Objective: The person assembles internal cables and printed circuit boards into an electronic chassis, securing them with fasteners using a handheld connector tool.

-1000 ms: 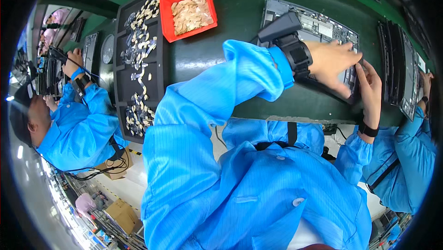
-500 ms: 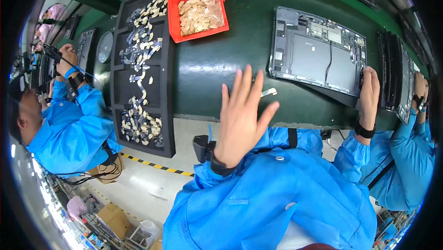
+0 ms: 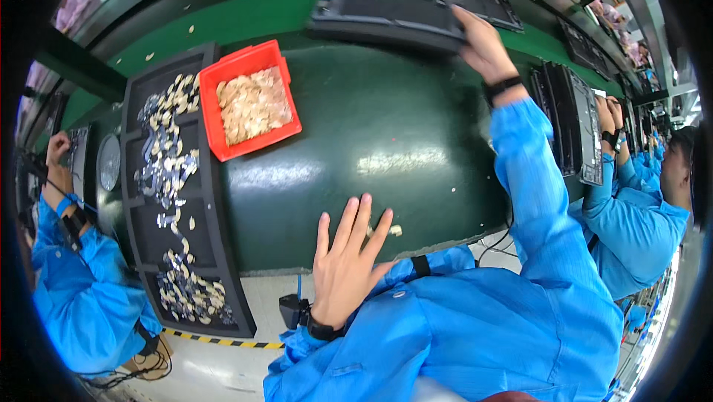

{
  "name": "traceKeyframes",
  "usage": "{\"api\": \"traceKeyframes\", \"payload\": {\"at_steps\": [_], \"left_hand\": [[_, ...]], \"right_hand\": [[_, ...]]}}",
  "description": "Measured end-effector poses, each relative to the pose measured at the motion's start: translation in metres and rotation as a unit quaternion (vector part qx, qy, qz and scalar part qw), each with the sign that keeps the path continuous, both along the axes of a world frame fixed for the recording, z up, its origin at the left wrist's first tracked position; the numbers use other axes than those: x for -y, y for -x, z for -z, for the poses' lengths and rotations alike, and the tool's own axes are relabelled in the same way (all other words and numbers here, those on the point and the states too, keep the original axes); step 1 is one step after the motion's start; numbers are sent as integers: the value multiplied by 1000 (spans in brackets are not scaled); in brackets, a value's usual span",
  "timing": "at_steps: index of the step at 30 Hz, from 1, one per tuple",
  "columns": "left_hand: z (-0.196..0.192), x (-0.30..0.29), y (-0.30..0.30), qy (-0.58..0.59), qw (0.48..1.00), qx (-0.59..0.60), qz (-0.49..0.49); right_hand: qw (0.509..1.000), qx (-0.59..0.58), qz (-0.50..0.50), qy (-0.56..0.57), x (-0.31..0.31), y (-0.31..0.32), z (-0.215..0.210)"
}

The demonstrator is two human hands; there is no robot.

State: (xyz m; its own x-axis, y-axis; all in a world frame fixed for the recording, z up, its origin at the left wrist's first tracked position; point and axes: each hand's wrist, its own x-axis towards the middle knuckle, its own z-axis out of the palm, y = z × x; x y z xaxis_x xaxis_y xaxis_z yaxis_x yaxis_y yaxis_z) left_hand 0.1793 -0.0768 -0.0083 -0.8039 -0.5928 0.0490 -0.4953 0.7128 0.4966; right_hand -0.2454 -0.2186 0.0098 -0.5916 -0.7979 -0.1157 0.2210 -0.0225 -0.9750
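My right hand point(image 3: 484, 47) grips the right end of a dark laptop base point(image 3: 386, 14) at the far side of the table. The laptop base is smeared by motion and its details are hard to make out. Near the table's front edge, my left hand point(image 3: 345, 257) is spread with its fingers apart and holds nothing. A small pale flex piece point(image 3: 395, 230) lies beside its fingertips, partly hidden by them.
A red bin point(image 3: 287, 135) of tan pieces stands left of centre, beside a black divided tray point(image 3: 236, 283) of small flex cables. Several laptop bases stand stacked point(image 3: 562, 120) at the right. Another laptop base point(image 3: 494, 7) lies on the green belt point(image 3: 286, 8). Co-workers sit on both sides.
My right hand has carried the laptop base from the right of the table to the far side by the belt. My left hand remains spread near the front edge. The view has shifted.
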Motion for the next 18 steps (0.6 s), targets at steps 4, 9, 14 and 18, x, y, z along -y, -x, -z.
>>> {"api": "traceKeyframes", "payload": {"at_steps": [4, 9, 14, 18], "left_hand": [[3, 0, -16, -13, 1000, -8, 21], [-2, 2, -19, -5, 998, -36, 43], [-2, 10, -30, -17, 995, -79, 66], [12, -6, -39, -1, 987, -151, 55]], "right_hand": [[953, -240, -71, -170, 66, 3, -22], [650, -671, 114, -338, 64, 212, -19], [764, -498, 65, -406, 16, 263, 0], [820, -431, -9, -376, 37, 215, -6]]}}
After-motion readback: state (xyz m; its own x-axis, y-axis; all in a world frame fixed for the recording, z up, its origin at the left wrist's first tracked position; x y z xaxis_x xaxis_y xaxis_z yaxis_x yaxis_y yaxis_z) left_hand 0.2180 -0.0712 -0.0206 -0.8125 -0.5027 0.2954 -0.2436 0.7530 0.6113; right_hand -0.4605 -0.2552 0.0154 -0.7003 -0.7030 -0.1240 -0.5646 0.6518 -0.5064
